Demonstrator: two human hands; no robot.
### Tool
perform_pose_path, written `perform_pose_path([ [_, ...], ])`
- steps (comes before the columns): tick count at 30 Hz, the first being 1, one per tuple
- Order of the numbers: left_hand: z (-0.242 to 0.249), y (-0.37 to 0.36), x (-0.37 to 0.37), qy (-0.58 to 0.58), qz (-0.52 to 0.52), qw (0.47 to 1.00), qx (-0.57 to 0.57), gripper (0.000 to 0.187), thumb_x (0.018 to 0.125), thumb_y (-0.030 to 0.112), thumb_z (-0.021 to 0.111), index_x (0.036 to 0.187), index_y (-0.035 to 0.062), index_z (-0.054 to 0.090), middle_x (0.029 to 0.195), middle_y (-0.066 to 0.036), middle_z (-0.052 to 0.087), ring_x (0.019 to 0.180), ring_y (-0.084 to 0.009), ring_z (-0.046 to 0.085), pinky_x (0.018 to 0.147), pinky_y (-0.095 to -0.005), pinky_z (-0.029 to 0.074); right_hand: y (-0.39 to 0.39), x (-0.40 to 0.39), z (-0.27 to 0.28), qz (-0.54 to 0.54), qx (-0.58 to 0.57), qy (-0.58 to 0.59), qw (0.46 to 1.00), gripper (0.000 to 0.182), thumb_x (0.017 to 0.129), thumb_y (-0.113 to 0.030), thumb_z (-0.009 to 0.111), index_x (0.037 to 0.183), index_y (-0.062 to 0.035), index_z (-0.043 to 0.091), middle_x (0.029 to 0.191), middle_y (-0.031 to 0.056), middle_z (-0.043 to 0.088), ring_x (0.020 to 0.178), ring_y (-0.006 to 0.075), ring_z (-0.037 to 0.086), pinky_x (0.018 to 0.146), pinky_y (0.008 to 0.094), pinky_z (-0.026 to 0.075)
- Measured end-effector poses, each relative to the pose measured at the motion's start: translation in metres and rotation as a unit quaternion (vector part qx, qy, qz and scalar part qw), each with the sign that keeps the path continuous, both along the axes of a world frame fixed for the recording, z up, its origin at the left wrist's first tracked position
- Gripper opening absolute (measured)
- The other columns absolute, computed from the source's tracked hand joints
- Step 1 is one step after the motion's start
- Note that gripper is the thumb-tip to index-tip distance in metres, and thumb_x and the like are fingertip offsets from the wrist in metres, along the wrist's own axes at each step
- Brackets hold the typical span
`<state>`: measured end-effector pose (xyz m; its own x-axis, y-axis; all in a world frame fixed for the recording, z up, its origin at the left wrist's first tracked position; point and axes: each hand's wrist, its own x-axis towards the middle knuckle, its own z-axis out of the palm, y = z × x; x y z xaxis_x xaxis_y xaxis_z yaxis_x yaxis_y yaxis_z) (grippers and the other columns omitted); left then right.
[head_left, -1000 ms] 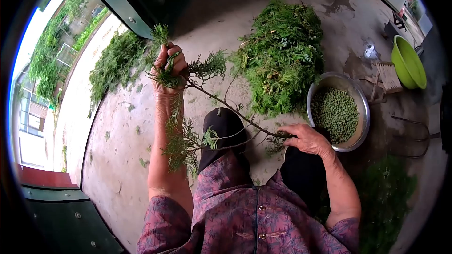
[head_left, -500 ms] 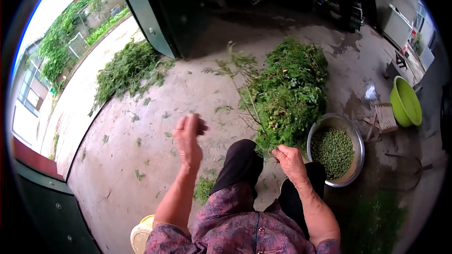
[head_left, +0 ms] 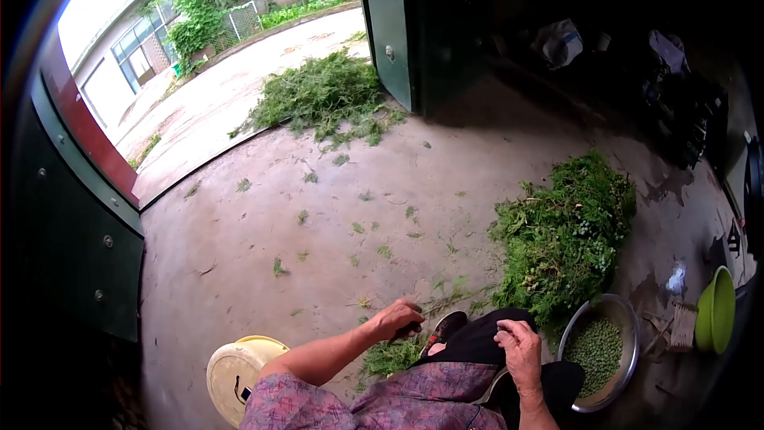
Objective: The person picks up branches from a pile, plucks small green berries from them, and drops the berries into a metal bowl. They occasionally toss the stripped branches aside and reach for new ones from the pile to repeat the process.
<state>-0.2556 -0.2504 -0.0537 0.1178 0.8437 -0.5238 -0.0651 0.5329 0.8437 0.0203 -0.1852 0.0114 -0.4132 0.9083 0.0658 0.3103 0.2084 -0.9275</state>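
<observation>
My left hand [head_left: 400, 320] is closed at the lower middle, with a thin green branch [head_left: 458, 296] stretching right from its fingers, partly blurred. Below it, a small heap of green sprigs [head_left: 391, 357] lies beside my shoe. Over my dark trouser leg, my right hand [head_left: 521, 350] is raised with its fingers curled in; whatever they may hold is hidden. A large pile of leafy branches [head_left: 561, 235] rests on the floor beyond my knees. Close to my right hand stands a metal basin [head_left: 633, 342] holding small green berries [head_left: 595, 353].
A pale yellow bucket [head_left: 235, 378] stands at lower left. At right are a small stool [head_left: 683, 326] and a lime green basin [head_left: 718, 310]. Another green heap [head_left: 326, 95] lies by the doorway, beside a dark green door [head_left: 387, 32]. Sprigs are scattered across the floor.
The view has swung left. The branch has left my right hand and now extends from my left hand, which is lower, near the small heap. My right hand's fingers now point up.
</observation>
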Motion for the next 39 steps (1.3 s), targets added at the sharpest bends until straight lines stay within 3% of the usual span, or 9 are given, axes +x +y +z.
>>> perform_pose_path([
  [3,-0.029,-0.020,-0.048,0.009,-0.039,0.997,-0.070,0.018,0.085,0.009,0.052,0.072,-0.0002,0.061,0.056,-0.002,0.054,0.046,-0.0072,0.051,0.040,-0.0237,0.039,0.000,-0.007,0.002,-0.033,-0.080,0.044,0.995,0.014,0.083,-0.003,0.057,0.093,0.0032,0.063,0.082,0.0074,0.060,0.067,0.0137,0.061,0.060,0.0234,0.049],
  [6,0.010,0.005,-0.117,0.108,0.249,0.960,-0.064,0.033,0.078,0.005,0.059,0.109,-0.0061,0.056,0.071,-0.007,0.060,0.046,-0.0118,0.053,0.038,-0.0247,0.039,0.003,-0.011,-0.005,-0.046,-0.092,0.058,0.993,0.014,0.084,-0.004,0.055,0.093,0.0038,0.062,0.082,0.0072,0.059,0.067,0.0133,0.061,0.059,0.0230,0.049],
  [8,0.057,0.033,-0.205,0.091,0.393,0.853,0.332,0.072,0.080,0.010,0.057,0.138,-0.0048,0.016,0.077,-0.007,0.060,0.065,-0.0158,0.059,0.057,-0.0267,0.048,0.005,-0.014,-0.008,-0.057,-0.087,0.063,0.993,0.014,0.084,-0.004,0.055,0.093,0.0040,0.062,0.083,0.0074,0.059,0.066,0.0133,0.061,0.059,0.0230,0.049],
  [10,0.155,0.055,-0.240,0.302,0.528,0.696,0.382,0.087,0.082,0.040,0.060,0.141,-0.0001,0.010,0.126,-0.024,0.046,0.117,-0.0290,0.045,0.097,-0.0342,0.035,0.007,-0.016,-0.007,-0.076,-0.069,0.062,0.993,0.014,0.084,-0.004,0.055,0.093,0.0041,0.062,0.082,0.0075,0.059,0.066,0.0132,0.060,0.059,0.0229,0.049],
  [12,0.207,0.062,-0.238,0.411,0.533,0.635,0.379,0.089,0.083,0.054,0.054,0.143,0.0040,0.010,0.141,-0.024,0.028,0.131,-0.0304,0.028,0.106,-0.0357,0.024,0.010,-0.019,-0.007,-0.078,-0.067,0.082,0.991,0.014,0.084,-0.004,0.054,0.092,0.0044,0.062,0.082,0.0074,0.059,0.067,0.0134,0.060,0.059,0.0229,0.049],
  [18,0.152,0.116,-0.151,0.174,0.368,0.811,0.421,0.046,0.089,0.026,0.056,0.124,-0.0028,0.047,0.099,-0.011,0.062,0.087,-0.0159,0.058,0.085,-0.0288,0.044,-0.004,-0.016,0.008,-0.097,-0.084,0.091,0.988,0.013,0.084,-0.003,0.054,0.091,0.0049,0.061,0.081,0.0076,0.059,0.067,0.0127,0.060,0.059,0.0231,0.049],
  [22,0.112,0.122,-0.029,0.158,0.127,0.949,0.240,0.042,0.086,0.022,0.059,0.118,-0.0042,0.052,0.095,-0.012,0.064,0.079,-0.0158,0.061,0.074,-0.0285,0.049,-0.008,0.010,-0.010,-0.123,-0.092,0.071,0.986,0.016,0.084,-0.005,0.054,0.093,0.0057,0.061,0.076,0.0079,0.061,0.062,0.0131,0.059,0.057,0.0238,0.048],
  [28,0.097,0.125,0.099,0.127,-0.097,0.941,0.298,0.037,0.083,0.017,0.056,0.113,-0.0036,0.054,0.091,-0.019,0.063,0.078,-0.0241,0.061,0.070,-0.0349,0.048,-0.007,0.052,-0.021,-0.197,-0.113,0.060,0.972,0.015,0.085,-0.004,0.053,0.093,0.0060,0.060,0.072,0.0062,0.059,0.060,0.0119,0.057,0.056,0.0239,0.047],
  [39,0.074,0.176,0.175,0.070,-0.129,0.934,0.326,0.030,0.081,0.015,0.060,0.104,-0.0033,0.057,0.076,-0.015,0.061,0.066,-0.0191,0.059,0.059,-0.0326,0.047,0.012,0.091,-0.058,-0.236,-0.182,0.049,0.953,0.013,0.081,0.000,0.053,0.090,0.0041,0.062,0.071,0.0048,0.059,0.059,0.0109,0.055,0.054,0.0237,0.045],
])
